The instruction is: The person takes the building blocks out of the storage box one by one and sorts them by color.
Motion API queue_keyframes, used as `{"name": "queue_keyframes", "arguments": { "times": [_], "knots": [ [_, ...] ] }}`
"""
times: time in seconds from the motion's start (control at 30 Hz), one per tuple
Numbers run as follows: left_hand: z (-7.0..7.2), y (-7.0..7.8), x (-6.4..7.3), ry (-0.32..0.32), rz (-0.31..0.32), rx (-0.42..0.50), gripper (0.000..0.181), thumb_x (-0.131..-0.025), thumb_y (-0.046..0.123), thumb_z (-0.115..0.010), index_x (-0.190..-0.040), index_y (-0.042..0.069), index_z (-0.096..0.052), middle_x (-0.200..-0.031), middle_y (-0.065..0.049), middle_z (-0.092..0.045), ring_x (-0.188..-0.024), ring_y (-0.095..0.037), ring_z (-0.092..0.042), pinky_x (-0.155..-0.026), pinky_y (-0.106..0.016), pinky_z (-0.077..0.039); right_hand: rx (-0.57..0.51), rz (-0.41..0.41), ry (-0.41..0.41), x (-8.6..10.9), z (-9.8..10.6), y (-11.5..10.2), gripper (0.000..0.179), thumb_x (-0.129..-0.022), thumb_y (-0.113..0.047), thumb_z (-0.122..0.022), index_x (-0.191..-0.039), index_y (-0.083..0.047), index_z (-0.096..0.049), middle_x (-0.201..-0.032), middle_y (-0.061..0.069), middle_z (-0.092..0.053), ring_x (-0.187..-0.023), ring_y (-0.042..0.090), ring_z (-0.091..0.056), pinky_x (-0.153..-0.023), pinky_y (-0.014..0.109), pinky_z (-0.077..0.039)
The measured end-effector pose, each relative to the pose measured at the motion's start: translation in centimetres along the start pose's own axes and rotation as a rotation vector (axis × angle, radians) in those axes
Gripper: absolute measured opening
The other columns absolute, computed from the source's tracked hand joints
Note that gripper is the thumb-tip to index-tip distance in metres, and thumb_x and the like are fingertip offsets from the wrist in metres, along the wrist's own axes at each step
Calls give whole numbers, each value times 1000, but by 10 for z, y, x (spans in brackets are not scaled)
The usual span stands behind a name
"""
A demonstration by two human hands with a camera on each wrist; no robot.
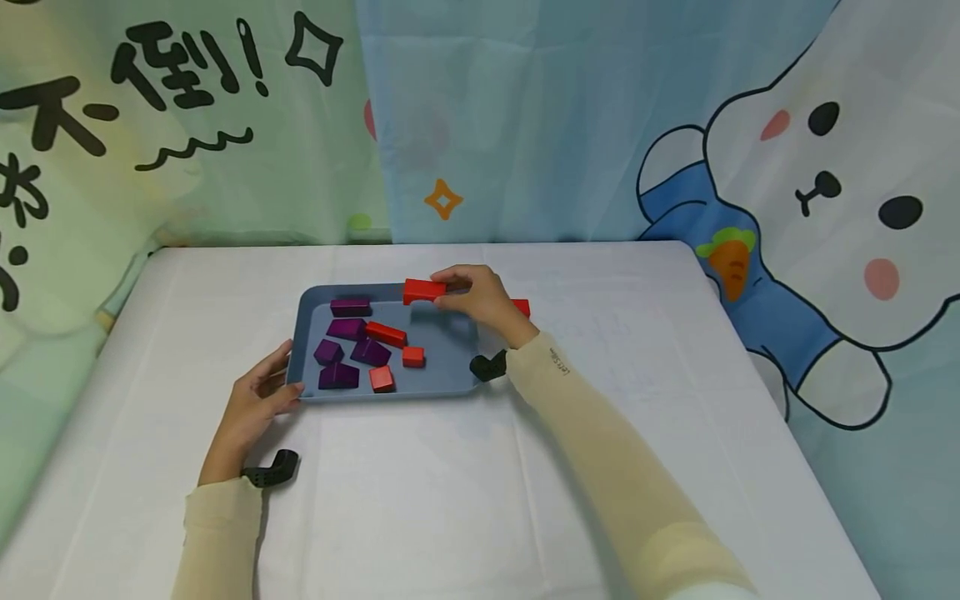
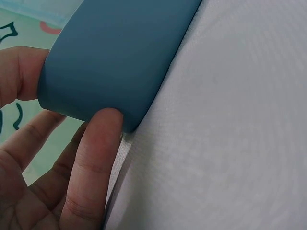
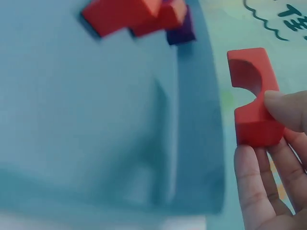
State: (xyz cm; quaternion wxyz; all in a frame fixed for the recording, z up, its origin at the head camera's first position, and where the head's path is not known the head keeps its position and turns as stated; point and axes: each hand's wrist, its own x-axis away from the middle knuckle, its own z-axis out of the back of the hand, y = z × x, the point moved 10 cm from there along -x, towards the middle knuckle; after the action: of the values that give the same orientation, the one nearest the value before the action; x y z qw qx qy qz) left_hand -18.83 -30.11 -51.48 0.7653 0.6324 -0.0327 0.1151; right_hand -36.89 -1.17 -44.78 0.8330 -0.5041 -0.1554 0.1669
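Note:
My right hand (image 1: 480,293) pinches a red arch block (image 3: 256,98) between thumb and fingers, above the back rim of a blue-grey tray (image 1: 450,333). A half-round notch in the block shows in the right wrist view. At the tray's left end, my left hand (image 1: 258,396) holds the side, with the thumb (image 2: 96,158) on the outer wall near the front corner. Several purple blocks (image 1: 339,377) lie in the tray's left part. Beside them are a long red block (image 1: 386,334) and two small red blocks, one nearer the middle (image 1: 413,357), one near the front (image 1: 382,380).
Another red block (image 1: 521,307) lies on the white table (image 1: 420,500) right of the tray, partly hidden behind the right hand. A printed curtain (image 1: 525,125) hangs behind the table. Both wrists carry black camera mounts (image 1: 273,469).

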Motion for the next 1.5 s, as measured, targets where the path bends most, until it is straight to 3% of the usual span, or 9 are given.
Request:
{"name": "queue_keyframes", "arguments": {
  "times": [0.2, 0.4, 0.47, 0.83, 1.5],
  "knots": [
    [2, 0, 1, 0, -4, -5, 77, -100, 3, -66, -169, 5, -34, -167, -30, -39, -133, -30, -53, -78, -17, -60, 28, 4, -1, 10, 35, 1, 43, -98, -5, -79, -140, -1, -71, -139, 17, -71, -129, 33, -63, -109, 45, -53],
    [5, -3, 3, 4, -2, -6, 76, -101, 2, -66, -169, 6, -33, -166, -30, -40, -111, 3, -57, -79, -17, -60, 57, -28, -1, 20, 66, 13, 44, -101, -5, -74, -145, -1, -67, -142, 20, -68, -133, 35, -59, -111, 49, -53],
    [6, -3, 4, 9, -6, -4, 76, -100, 1, -66, -169, 5, -33, -165, -31, -41, -105, 7, -57, -78, -16, -60, 66, -36, 1, 23, 76, 17, 45, -102, -3, -72, -146, 1, -65, -143, 22, -66, -135, 37, -57, -112, 51, -52],
    [5, -1, 5, 9, -11, 2, 76, -100, -2, -64, -169, 3, -34, -164, -32, -41, -103, 8, -58, -78, -15, -60, 163, -116, 52, 42, 127, 49, 47, -104, 0, -69, -150, 2, -60, -151, 24, -60, -143, 40, -51, -121, 55, -44],
    [-1, 3, 3, -2, -21, 5, 76, -100, -1, -64, -169, 3, -33, -164, -33, -40, -103, 7, -58, -76, -15, -60, 151, -193, 87, 61, 147, 105, 47, -104, 8, -65, -150, 7, -57, -153, 30, -56, -144, 44, -48, -125, 54, -39]
  ]
}}
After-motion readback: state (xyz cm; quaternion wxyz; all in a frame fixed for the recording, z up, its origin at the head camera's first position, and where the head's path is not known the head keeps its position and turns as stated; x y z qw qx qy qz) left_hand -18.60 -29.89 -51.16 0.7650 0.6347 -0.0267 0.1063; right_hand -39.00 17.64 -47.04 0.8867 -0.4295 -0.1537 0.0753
